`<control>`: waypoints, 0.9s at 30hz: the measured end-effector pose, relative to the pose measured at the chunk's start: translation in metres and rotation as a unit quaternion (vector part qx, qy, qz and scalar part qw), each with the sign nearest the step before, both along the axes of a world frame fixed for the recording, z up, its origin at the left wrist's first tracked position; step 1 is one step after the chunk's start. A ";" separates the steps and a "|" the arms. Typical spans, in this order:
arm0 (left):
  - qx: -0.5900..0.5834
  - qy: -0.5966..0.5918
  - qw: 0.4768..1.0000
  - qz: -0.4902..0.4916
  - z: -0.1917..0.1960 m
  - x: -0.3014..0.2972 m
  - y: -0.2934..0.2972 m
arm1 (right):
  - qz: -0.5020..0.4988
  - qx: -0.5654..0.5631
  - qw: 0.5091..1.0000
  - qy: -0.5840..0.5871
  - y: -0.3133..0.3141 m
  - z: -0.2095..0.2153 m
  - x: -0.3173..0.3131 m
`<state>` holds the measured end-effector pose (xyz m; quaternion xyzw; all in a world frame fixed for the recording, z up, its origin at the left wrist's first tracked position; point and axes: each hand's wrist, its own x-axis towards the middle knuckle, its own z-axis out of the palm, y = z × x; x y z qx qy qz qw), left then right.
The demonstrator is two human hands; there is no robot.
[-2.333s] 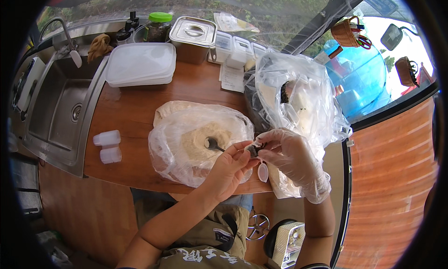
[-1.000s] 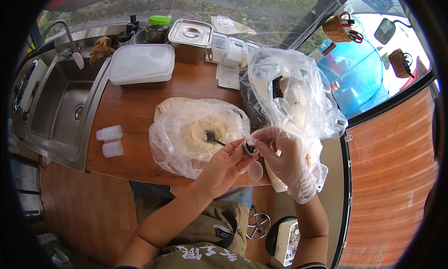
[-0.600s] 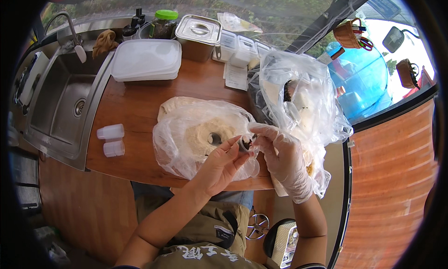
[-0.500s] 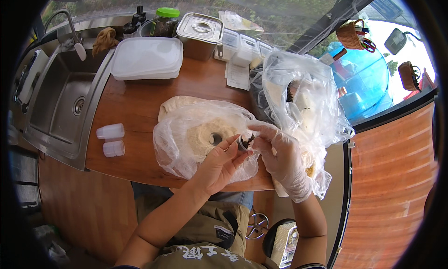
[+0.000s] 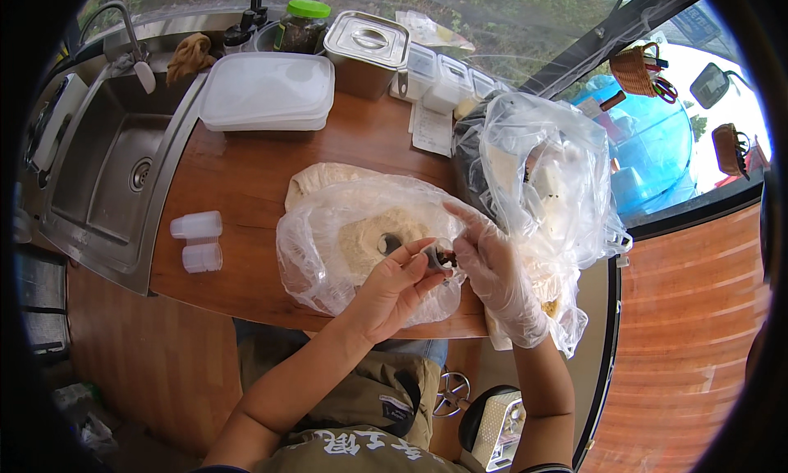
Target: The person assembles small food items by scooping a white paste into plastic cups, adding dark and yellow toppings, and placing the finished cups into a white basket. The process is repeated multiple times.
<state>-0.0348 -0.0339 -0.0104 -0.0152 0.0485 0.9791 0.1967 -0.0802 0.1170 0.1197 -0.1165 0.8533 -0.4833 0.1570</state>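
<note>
My bare left hand (image 5: 392, 286) is closed around a small clear plastic cup (image 5: 432, 260), its mouth tipped toward the right. Dark, crumbly bits (image 5: 447, 260) show in that mouth. Over my right hand (image 5: 490, 268) is a thin clear glove; the index finger stretches out past the cup and the other fingers bend beside its mouth. I see nothing held in it. Below both hands spreads an opened clear plastic bag (image 5: 308, 251) of pale beige powder (image 5: 361, 239), with a small round container (image 5: 387, 243) set into the powder.
Two short stacks of clear cups (image 5: 197, 225) lie at the left, near the steel sink (image 5: 107, 186). Along the back stand white lidded boxes (image 5: 267, 91), a lidded steel container (image 5: 365, 54) and a green-lidded jar (image 5: 304, 26). A large clear plastic bag (image 5: 558, 145) sits at the right.
My right index finger has straightened and lifted away from the cup's mouth. The cup in my left hand has tipped further to the right. The whole view has shifted slightly.
</note>
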 end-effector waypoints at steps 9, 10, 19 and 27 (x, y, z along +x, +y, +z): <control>0.002 0.011 1.000 0.001 0.003 0.004 0.003 | -0.032 -0.049 0.998 -0.034 0.002 -0.002 0.000; 0.000 0.010 1.000 0.002 0.003 0.004 0.003 | -0.049 -0.085 0.993 -0.065 0.002 -0.001 0.002; -0.002 0.011 1.000 -0.002 0.004 0.007 0.003 | -0.089 -0.143 0.981 -0.095 -0.001 0.005 0.019; -0.043 0.061 0.997 -0.021 0.004 0.016 0.011 | -0.119 -0.070 0.989 -0.045 0.010 -0.009 0.025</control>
